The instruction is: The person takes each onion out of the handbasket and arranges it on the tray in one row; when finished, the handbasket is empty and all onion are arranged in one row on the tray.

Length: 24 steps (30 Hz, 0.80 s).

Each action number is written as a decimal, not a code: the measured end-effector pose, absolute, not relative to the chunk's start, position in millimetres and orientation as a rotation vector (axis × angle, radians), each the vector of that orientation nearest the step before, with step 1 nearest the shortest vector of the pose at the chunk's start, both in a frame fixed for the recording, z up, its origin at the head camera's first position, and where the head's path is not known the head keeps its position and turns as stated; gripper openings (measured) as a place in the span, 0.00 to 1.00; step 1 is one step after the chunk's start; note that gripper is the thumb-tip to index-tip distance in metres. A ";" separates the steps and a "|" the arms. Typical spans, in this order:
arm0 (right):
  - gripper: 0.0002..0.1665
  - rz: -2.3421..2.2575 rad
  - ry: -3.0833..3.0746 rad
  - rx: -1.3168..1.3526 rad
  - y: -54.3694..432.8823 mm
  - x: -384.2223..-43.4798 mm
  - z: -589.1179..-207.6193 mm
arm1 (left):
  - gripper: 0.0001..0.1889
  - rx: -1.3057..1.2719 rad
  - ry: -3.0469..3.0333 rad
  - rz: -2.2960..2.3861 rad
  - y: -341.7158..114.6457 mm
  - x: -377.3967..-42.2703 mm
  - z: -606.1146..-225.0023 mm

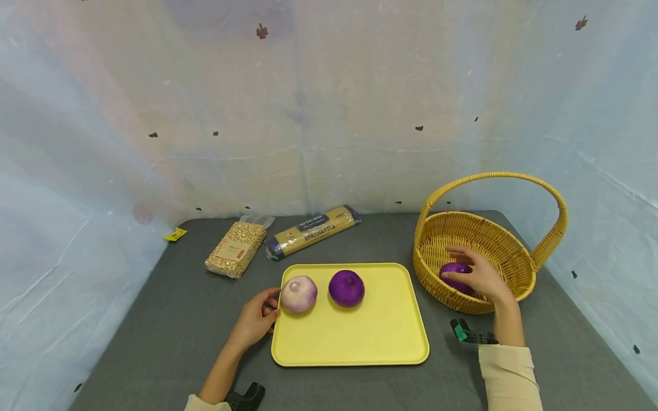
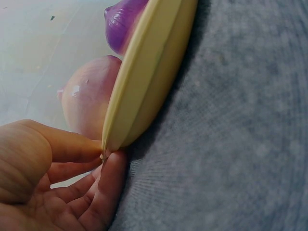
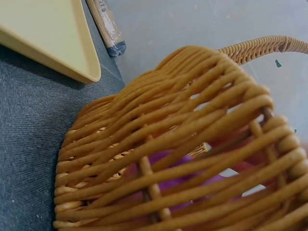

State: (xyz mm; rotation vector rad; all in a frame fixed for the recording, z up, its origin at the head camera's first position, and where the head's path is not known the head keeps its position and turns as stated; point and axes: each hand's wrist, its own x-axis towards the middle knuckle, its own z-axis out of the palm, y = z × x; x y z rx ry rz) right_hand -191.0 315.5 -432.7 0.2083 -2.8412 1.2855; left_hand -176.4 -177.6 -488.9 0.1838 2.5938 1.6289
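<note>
My left hand pinches the left rim of a yellow tray, thumb on the rim and fingers beneath it, as the left wrist view shows. On the tray sit a pale purple-white onion, close to that hand, and a dark purple onion. Over at the right, my right hand reaches into a wicker basket. Its thumb and fingers are spread over another purple onion inside. Through the weave, the right wrist view shows only parts of this onion and the fingers.
Behind the tray lie a spaghetti pack and a clear bag of pale kernels. The basket's tall handle arches over its opening. A small yellow packet rests at the table's far left corner. A pale sheet hangs behind the grey table.
</note>
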 end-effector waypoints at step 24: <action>0.34 1.254 -2.964 0.428 319.7 -196.6 -439.0 | 0.23 0.196 2.600 1.625 -177.6 -176.3 -488.4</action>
